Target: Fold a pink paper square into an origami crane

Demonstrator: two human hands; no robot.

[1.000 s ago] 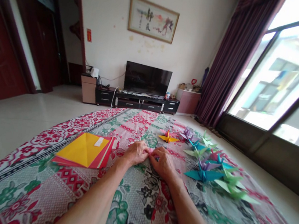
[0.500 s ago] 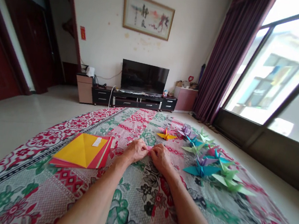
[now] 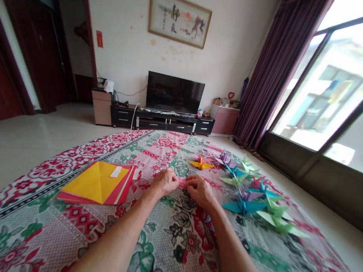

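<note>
Both hands meet over the middle of the table, with a small piece of pink folded paper (image 3: 182, 182) between them. My left hand (image 3: 165, 182) pinches its left end, fingers curled. On the right end, my right hand (image 3: 199, 191) is closed with its fingertips on the paper. Most of the paper is hidden by the fingers, so its folded shape cannot be made out. Just beyond my right hand stands a yellow-orange paper crane (image 3: 202, 163). Left of my left hand lies a stack of coloured paper sheets (image 3: 94, 182), yellow on top and red beneath.
Several folded cranes in blue, green, purple and pink, among them a blue crane (image 3: 245, 205), crowd the right side. A patterned tablecloth (image 3: 93, 231) covers the round table. A small white slip (image 3: 116, 171) rests on the stack. Beyond stands a television (image 3: 174, 93) on a cabinet.
My right hand has shifted slightly right, away from the left hand, and more of the pink paper shows between them. The left hand keeps nearly the same place.
</note>
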